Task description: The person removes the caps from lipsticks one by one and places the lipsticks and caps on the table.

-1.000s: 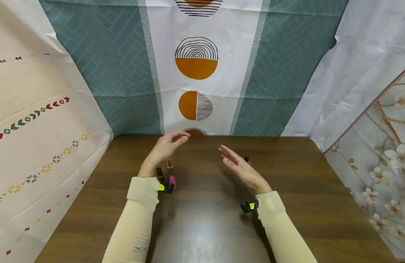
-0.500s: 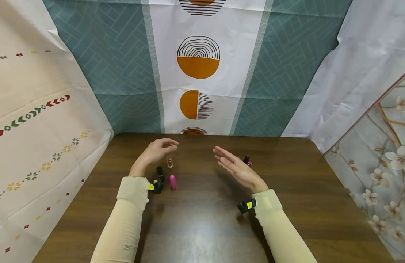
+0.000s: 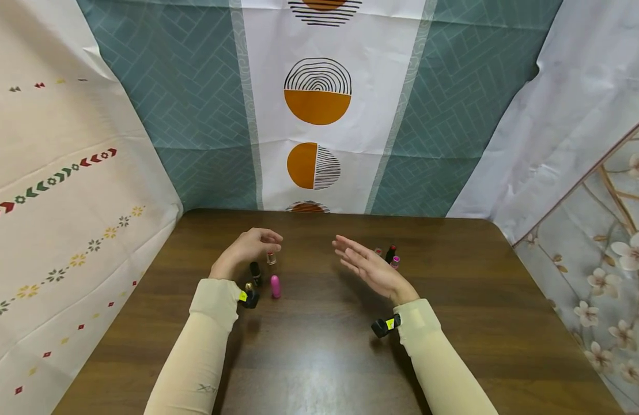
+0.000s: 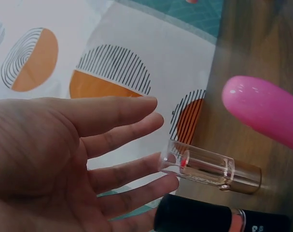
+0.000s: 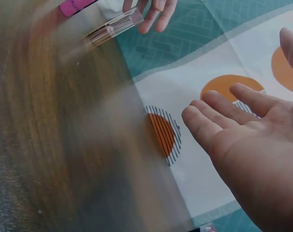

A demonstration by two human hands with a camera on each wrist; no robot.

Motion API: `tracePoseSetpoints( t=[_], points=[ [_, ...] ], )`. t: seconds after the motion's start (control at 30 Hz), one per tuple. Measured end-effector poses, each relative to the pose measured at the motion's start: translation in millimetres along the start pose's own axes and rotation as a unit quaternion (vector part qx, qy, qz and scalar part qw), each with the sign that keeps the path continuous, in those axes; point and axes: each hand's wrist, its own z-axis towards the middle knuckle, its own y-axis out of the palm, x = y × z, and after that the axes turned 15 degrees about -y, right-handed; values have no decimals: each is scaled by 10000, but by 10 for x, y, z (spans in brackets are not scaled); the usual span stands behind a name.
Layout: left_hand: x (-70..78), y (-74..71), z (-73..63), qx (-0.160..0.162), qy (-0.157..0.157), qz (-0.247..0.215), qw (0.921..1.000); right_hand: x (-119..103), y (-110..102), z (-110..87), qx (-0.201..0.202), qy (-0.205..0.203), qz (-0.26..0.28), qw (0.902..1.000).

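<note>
My left hand [image 3: 246, 249] is held above the table's far left part, fingers relaxed and gripping nothing. Close by its fingertips stands a clear-capped lipstick [image 4: 216, 169] with a red tip showing inside; whether they touch it I cannot tell. A black lipstick tube [image 4: 194, 215] stands beside that one, and a glossy pink tube [image 3: 275, 286] is upright nearer me. Behind my left wrist, a small gold-topped piece [image 3: 249, 286] is partly hidden. My right hand [image 3: 373, 268] hovers with straight fingers and nothing in them. Just beyond it are a black tube with a red top [image 3: 390, 253] and a pink-rimmed piece [image 3: 395, 262].
The brown wooden table [image 3: 319, 334] runs back to a patterned cloth [image 3: 319, 132]. More cloth hangs at the left [image 3: 80, 190] and right [image 3: 594, 276]. A small reddish-topped item [image 3: 378, 252] is partly covered by my right hand.
My left hand has moved left and down, closer to the clear-capped lipstick. My right hand has shifted slightly left and lower. The head view has turned a little.
</note>
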Motion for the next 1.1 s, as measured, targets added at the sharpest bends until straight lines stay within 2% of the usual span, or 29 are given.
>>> tracePoseSetpoints(
  t=[0.27, 0.47, 0.7, 0.9, 1.1],
  points=[
    [-49, 44, 28, -72, -168, 107, 9998, 102, 4, 18, 21, 145, 38, 9999],
    [-69, 73, 53, -99, -128, 189, 9997, 209, 42, 43, -41, 299, 48, 9995],
    [-97, 112, 83, 23, -133, 342, 9993, 280, 106, 47, -54, 309, 165, 9994],
    [-103, 118, 65, 50, -123, 150, 9998, 324, 157, 64, -98, 316, 242, 9992],
    [-36, 91, 59, 254, 186, 334, 9989, 331, 212, 92, -160, 351, 251, 9989]
  ],
)
